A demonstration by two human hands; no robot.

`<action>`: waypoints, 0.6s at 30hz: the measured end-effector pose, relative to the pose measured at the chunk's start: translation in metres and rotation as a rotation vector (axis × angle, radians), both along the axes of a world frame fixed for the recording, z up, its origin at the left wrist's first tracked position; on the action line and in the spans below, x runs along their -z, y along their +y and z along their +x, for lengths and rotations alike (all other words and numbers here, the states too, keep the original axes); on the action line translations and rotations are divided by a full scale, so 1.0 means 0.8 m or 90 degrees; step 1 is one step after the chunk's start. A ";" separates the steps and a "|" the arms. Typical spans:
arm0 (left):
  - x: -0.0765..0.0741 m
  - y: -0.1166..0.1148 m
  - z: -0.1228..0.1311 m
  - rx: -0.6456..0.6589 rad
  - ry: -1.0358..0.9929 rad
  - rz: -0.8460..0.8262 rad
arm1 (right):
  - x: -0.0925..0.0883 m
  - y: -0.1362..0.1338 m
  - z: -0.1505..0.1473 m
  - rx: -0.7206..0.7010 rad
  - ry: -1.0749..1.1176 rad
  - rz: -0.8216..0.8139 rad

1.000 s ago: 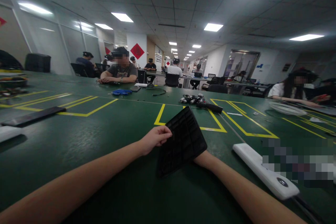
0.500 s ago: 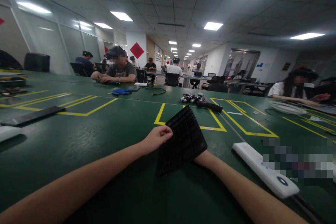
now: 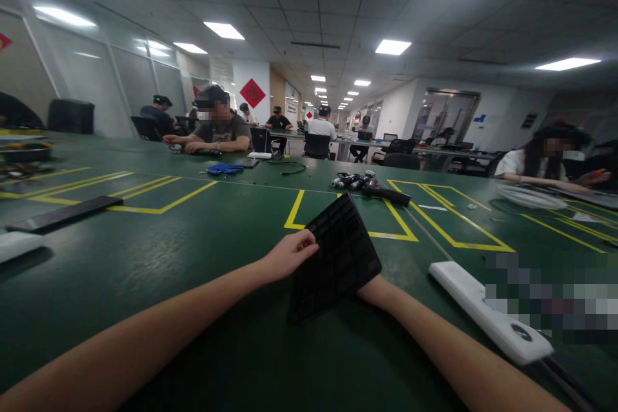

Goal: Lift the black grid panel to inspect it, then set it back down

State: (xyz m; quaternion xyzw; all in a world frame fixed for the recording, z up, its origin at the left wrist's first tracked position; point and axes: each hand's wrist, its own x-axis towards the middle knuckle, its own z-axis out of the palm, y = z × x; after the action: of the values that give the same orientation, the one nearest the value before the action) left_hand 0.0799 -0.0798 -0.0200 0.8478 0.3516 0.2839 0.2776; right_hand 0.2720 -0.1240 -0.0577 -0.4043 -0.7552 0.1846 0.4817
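A black compartment tray (image 3: 340, 248), with a grid of shallow square pockets, is held up at a tilt over the green table (image 3: 193, 296). My right hand (image 3: 373, 288) reaches behind its lower right side and supports it; the tray hides the fingers. In front of the tray's left side is my left hand (image 3: 292, 251), its thumb and fingertips pinched together against the pockets. Anything between those fingertips is too small or dark to make out.
A white power strip (image 3: 490, 312) lies to the right. Beyond the tray sit a pile of metal parts (image 3: 355, 180) and a black handle-like piece (image 3: 389, 195). Yellow tape (image 3: 393, 235) marks the table. A blue item (image 3: 225, 169) lies farther off, near a seated person (image 3: 217, 125).
My hands and the tray have barely moved. Across the table, the seated person has lifted one hand slightly and shifted it to the left.
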 end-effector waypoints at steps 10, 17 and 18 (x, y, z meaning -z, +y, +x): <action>-0.003 -0.001 -0.008 0.012 0.050 0.023 | -0.001 -0.001 0.000 0.000 -0.012 0.002; -0.009 -0.006 -0.002 -0.003 0.104 0.074 | -0.003 -0.004 0.000 0.000 -0.008 -0.007; -0.010 -0.006 -0.002 -0.012 0.105 0.078 | -0.003 -0.004 0.000 0.000 -0.008 -0.008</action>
State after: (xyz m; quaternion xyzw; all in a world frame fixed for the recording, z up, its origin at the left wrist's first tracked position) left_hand 0.0784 -0.0848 -0.0124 0.8804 0.3632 0.2366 0.1922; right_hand 0.2721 -0.1275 -0.0555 -0.4089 -0.7570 0.1867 0.4743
